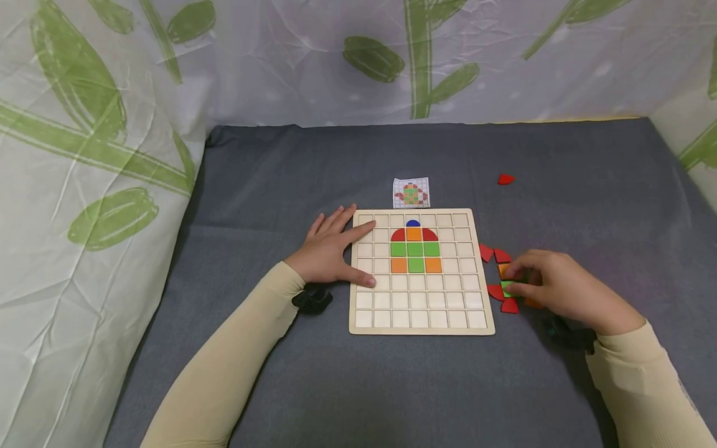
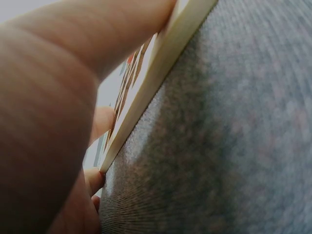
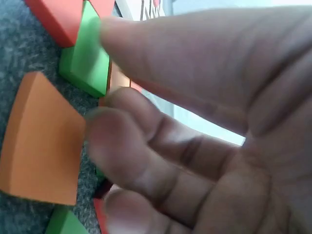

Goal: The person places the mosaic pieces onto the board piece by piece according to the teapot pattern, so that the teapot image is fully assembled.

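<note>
A square wooden grid board (image 1: pixel 381 318) lies on the cloth, with green, orange, red and blue pieces forming a pattern in its upper middle. My left hand (image 1: pixel 329 251) rests spread on the board's left edge, thumb and index finger on top; the left wrist view shows the board's side edge (image 2: pixel 141 105) close by. To the right of the board, my right hand (image 1: pixel 554 286) reaches over loose pieces. Its thumb touches a green square (image 3: pixel 90 58), while the other fingers bend loosely apart from the thumb. Near the fingertips lies an orange square (image 3: pixel 46 146). Part of the pile is hidden under the hand.
A small printed pattern card (image 1: pixel 411 193) lies just beyond the board's top edge. One red quarter-round piece (image 1: pixel 506 179) sits alone farther back on the right. Several red pieces (image 1: pixel 509 306) lie along the board's right side. Leaf-printed curtains (image 1: pixel 313 62) border the grey tablecloth (image 1: pixel 358 386).
</note>
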